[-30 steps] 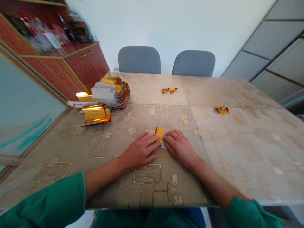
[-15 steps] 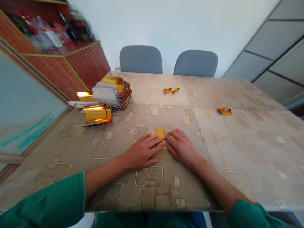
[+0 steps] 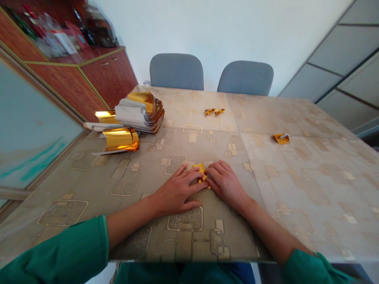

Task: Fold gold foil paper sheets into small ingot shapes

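A small piece of gold foil paper (image 3: 200,169) lies on the table in front of me, partly hidden under my fingers. My left hand (image 3: 180,188) rests palm down with its fingers spread, and its fingertips touch the left side of the paper. From the other side my right hand (image 3: 225,182) has its fingers curled onto the paper's right edge, and part of the paper is hidden beneath them. Two folded gold foil pieces (image 3: 214,112) lie together farther back, and another folded gold foil piece (image 3: 281,138) lies to the right.
At the back left is a thick stack of gold foil sheets (image 3: 139,114), with a curled gold sheet (image 3: 122,140) in front. A patterned cloth (image 3: 296,177) covers the table. Two grey chairs (image 3: 177,71) stand behind it, and a wooden cabinet (image 3: 109,79) at the left.
The paper has turned slightly, and its pale strip by my right fingers no longer shows. My left fingertips have shifted a little to the right across it.
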`<state>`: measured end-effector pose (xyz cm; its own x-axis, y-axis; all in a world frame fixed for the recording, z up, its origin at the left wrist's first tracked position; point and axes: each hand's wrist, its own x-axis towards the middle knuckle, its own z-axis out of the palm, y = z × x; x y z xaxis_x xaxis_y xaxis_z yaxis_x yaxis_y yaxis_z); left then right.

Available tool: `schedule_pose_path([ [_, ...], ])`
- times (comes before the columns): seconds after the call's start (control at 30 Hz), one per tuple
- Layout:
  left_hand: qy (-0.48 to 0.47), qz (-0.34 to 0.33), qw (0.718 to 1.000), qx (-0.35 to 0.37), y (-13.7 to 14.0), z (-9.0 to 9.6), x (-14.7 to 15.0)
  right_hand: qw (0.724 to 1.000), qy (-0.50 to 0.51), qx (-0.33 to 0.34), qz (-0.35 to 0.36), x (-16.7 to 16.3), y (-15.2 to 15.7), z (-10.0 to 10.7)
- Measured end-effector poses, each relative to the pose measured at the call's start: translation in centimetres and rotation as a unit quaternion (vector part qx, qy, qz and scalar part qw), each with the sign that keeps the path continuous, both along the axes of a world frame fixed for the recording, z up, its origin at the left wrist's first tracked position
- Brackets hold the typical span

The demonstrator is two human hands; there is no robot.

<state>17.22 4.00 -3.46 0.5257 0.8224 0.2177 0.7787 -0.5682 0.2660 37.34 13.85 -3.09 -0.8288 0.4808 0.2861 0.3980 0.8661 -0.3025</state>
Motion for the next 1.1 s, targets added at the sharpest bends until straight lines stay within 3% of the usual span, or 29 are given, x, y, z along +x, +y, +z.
schedule_pose_path([
  [0.27,-0.003,0.006,1.0,0.009,0.1,0.1,-0.2,0.999,-0.011,0.036,-0.008,0.1,0.1,-0.6],
  [0.5,0.024,-0.053,0.992,0.113,1.7,0.8,-0.7,0.998,-0.017,0.054,-0.003,0.0,0.3,-0.2],
  [0.77,0.111,-0.143,0.958,0.222,3.4,1.5,-0.4,0.999,-0.008,0.04,-0.005,0.2,0.5,-0.2],
  [0.93,0.099,-0.128,0.96,0.229,3.2,0.6,-0.4,0.999,-0.015,0.04,-0.002,0.3,0.6,-0.3],
  [1.1,0.039,-0.068,0.982,0.172,2.6,0.2,0.4,1.0,-0.002,0.03,0.0,0.4,0.6,0.0],
])
